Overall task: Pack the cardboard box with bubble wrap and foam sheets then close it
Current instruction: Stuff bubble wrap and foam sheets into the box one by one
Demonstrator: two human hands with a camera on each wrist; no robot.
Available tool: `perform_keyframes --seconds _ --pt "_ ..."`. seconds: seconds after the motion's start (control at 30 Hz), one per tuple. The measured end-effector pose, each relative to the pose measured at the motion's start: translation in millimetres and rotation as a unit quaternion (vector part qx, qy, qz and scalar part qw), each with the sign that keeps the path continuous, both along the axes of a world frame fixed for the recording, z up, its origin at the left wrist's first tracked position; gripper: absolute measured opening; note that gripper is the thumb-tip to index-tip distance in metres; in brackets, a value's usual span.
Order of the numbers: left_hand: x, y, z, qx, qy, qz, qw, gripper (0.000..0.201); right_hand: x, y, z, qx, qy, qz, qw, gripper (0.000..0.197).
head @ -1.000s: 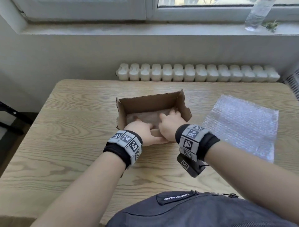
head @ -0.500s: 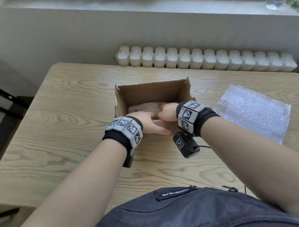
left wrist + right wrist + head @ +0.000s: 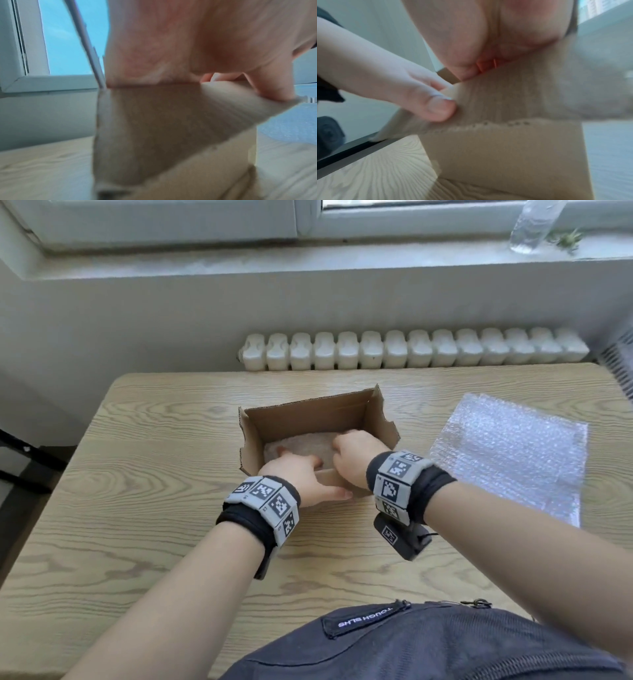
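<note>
An open brown cardboard box [image 3: 308, 419] stands in the middle of the wooden table [image 3: 137, 508], with a pale sheet [image 3: 301, 443] lying on its bottom. My left hand [image 3: 298, 474] reaches over the near wall; its fingers press the sheet and its thumb [image 3: 436, 108] lies on the folded-down near flap [image 3: 223, 108]. My right hand [image 3: 352, 453] dips into the box's right side, fingers down on the sheet, tips hidden. A flat piece of bubble wrap [image 3: 507, 453] lies on the table to the right of the box. Both wrist views show a palm over the box wall [image 3: 505, 155].
A white radiator [image 3: 411, 350] runs behind the table's far edge, under a windowsill holding a clear bottle [image 3: 534, 224]. A dark bag [image 3: 411, 645] sits at the near edge against my body. Bare tabletop lies left of the box.
My right hand has shifted from the middle of the box to its right side. The left hand stays at the near wall. The head view tilted down, then back up.
</note>
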State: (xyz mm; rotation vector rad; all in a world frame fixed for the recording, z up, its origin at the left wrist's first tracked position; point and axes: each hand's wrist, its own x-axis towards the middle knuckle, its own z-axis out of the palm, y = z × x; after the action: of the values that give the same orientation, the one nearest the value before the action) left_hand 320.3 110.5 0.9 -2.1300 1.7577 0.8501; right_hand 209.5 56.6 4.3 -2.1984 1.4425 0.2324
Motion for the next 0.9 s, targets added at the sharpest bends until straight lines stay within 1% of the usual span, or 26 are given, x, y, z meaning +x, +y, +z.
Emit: perform_keyframes --seconds 0.07,0.13,0.23,0.3,0.33,0.4,0.43,0.5,0.57,0.67,0.77,0.8,0.83,0.87,0.9 --pt "-3.9 3.7 6.5 -0.032 -0.030 -0.003 0.999 0.096 -13.4 9.4 5.3 -0.045 -0.042 0.011 0.998 0.035" --pt "-9.8 7.5 12.8 -0.063 -0.031 -0.018 0.997 0.086 -29.4 19.5 10.7 -0.091 -0.103 -0.003 0.991 0.031" --pt "-27.0 13.1 20.8 -0.139 0.013 -0.034 0.990 0.068 -60.4 32.4 15.8 -0.175 -0.207 -0.046 0.961 0.024" --pt "-43.9 15.2 25.3 -0.207 0.060 -0.055 0.975 0.055 -83.4 36.6 17.4 -0.217 -0.234 -0.079 0.944 0.019" --pt "-53.0 15.6 27.5 -0.246 0.085 -0.068 0.963 0.048 -95.2 36.9 17.1 -0.218 -0.232 -0.101 0.942 0.019" --pt "-71.4 16.2 30.9 -0.305 0.122 -0.097 0.939 0.040 -121.7 37.1 10.1 -0.197 -0.201 -0.143 0.949 0.020" --pt "-80.6 16.1 31.6 -0.318 0.135 -0.111 0.932 0.037 -135.6 37.1 3.6 -0.176 -0.167 -0.158 0.957 0.022" --pt "-98.5 16.2 30.6 -0.311 0.162 -0.142 0.926 0.034 -163.5 39.7 -12.1 -0.104 -0.076 -0.182 0.975 0.025" --pt "-114.8 14.5 25.2 -0.285 0.179 -0.169 0.926 0.033 -191.2 45.2 -29.1 -0.050 -0.009 -0.208 0.977 0.028" --pt "-135.9 7.7 15.5 -0.246 0.179 -0.199 0.932 0.034 -225.8 52.4 -44.8 -0.012 0.056 -0.246 0.968 0.027" --pt "-154.8 -2.1 4.4 -0.205 0.182 -0.202 0.940 0.034 -249.2 54.3 -60.8 0.065 0.134 -0.208 0.967 0.027" --pt "-160.5 -5.1 0.7 -0.194 0.184 -0.199 0.943 0.035 -254.5 54.3 -67.3 0.082 0.142 -0.199 0.966 0.029" --pt "-165.9 -7.7 -3.0 -0.182 0.183 -0.194 0.946 0.035 -258.9 54.0 -71.9 0.087 0.132 -0.198 0.967 0.033" --pt "-170.5 -10.4 -6.2 -0.171 0.181 -0.187 0.950 0.036 -262.1 52.5 -77.0 0.081 0.112 -0.201 0.970 0.035" --pt "-174.4 -13.2 -8.7 -0.161 0.176 -0.180 0.954 0.036 -263.7 50.3 -79.5 0.066 0.094 -0.204 0.972 0.033"
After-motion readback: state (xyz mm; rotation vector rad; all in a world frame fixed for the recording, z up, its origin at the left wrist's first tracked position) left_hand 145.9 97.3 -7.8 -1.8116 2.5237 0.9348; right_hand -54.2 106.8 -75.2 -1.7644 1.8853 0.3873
